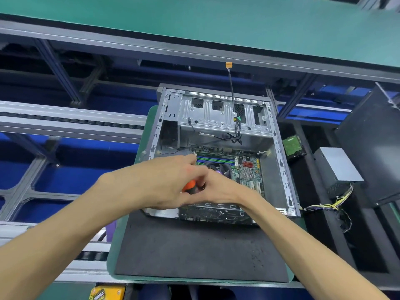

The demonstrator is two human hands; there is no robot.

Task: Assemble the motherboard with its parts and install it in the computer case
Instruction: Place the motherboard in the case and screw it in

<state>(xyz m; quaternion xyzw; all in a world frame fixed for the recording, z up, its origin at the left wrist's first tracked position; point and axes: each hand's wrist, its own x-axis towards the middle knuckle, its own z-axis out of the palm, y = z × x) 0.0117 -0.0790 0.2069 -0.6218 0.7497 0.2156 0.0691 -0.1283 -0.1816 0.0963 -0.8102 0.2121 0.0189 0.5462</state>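
An open metal computer case (279,161) lies on its side on a black foam mat (194,252). A green motherboard (246,169) with a heatsink and memory slots sits inside it. Both my hands meet over the case's near left part. My left hand (160,180) and my right hand (218,187) close around a screwdriver with an orange and black handle (190,186). Its tip is hidden under my hands. A black cable with an orange connector (228,65) sticks up from the case's drive cage.
A hard drive (293,146) lies right of the case. A grey power supply (337,167) with loose yellow and black wires (324,205) stands farther right, beside a black panel (372,144). Conveyor rails (65,120) run at the left. A green shelf (216,22) hangs above.
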